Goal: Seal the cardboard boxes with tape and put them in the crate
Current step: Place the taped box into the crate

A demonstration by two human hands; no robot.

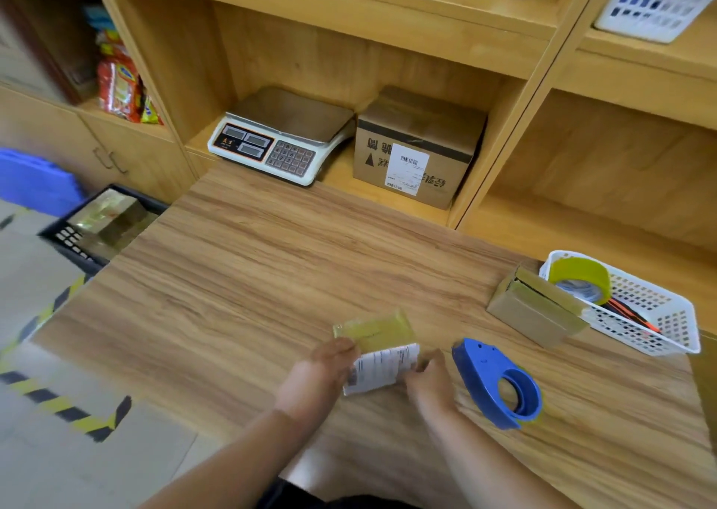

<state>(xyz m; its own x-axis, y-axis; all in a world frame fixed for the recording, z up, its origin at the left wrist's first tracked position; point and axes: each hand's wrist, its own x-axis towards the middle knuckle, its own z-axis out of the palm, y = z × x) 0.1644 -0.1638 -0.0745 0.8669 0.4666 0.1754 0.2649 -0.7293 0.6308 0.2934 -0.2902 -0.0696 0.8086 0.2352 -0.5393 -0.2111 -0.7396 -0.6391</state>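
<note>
Open tabletop point(252, 275) is seen from the far edge down to a small cardboard box point(375, 333) near the near edge, which is clasped at its ends by the left grip point(329, 365) and the right grip point(430, 376). A blue tape dispenser point(500, 384) is laid just to its right. By the right edge a second box point(535, 310) is set against a white basket point(659, 326) holding a tape roll point(580, 275). Taped boxes point(112, 213) are seen in the dark crate point(66, 233) off the left edge.

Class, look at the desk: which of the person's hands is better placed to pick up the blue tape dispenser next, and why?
Right. The blue tape dispenser lies just beside the right hand; the left hand sits on the far side of the small box that both hold.
</note>
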